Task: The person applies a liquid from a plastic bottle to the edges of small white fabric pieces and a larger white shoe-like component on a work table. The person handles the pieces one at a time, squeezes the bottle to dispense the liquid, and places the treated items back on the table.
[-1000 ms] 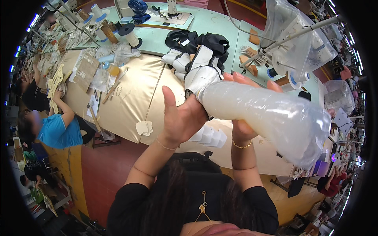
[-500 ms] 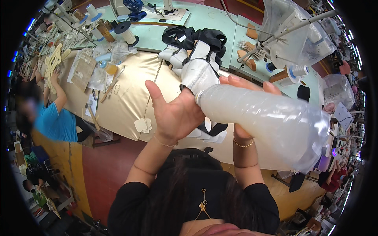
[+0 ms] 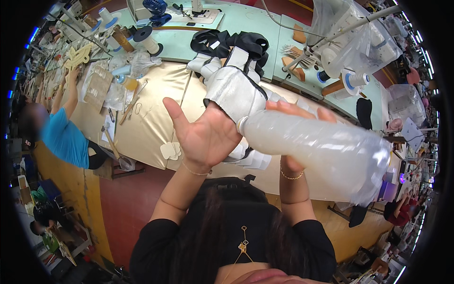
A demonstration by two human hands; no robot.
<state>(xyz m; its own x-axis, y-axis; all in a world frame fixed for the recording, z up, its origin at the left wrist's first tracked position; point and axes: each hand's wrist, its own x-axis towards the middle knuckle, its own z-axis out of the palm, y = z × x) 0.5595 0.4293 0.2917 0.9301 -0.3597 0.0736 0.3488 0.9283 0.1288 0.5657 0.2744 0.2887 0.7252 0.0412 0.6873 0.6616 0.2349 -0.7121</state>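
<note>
My right hand (image 3: 293, 110) is wrapped round a large, cloudy plastic bottle (image 3: 317, 151), which is tipped on its side with its narrow neck toward my left hand. What is inside the bottle is hard to make out. My left hand (image 3: 205, 139) has its palm up and its thumb spread wide. A white sewn piece with black edging (image 3: 241, 90) lies over its fingertips, close to the bottle's neck, and hides part of the fingers. Beyond it, more white pieces run into a bunch of black straps (image 3: 253, 43) on the table.
White cut pieces (image 3: 257, 161) lie beneath my hands, others (image 3: 170, 150) to the left on the cream-covered table (image 3: 156, 118). A hammer (image 3: 112, 144), thread spools (image 3: 147, 40) and an amber bottle (image 3: 126, 82) stand or lie leftward. A co-worker in blue (image 3: 68, 137) reaches across at far left.
The white piece has swung and spread more broadly over my left fingers. My left hand has shifted slightly left; the bottle has dipped a little. The co-worker's arms have moved.
</note>
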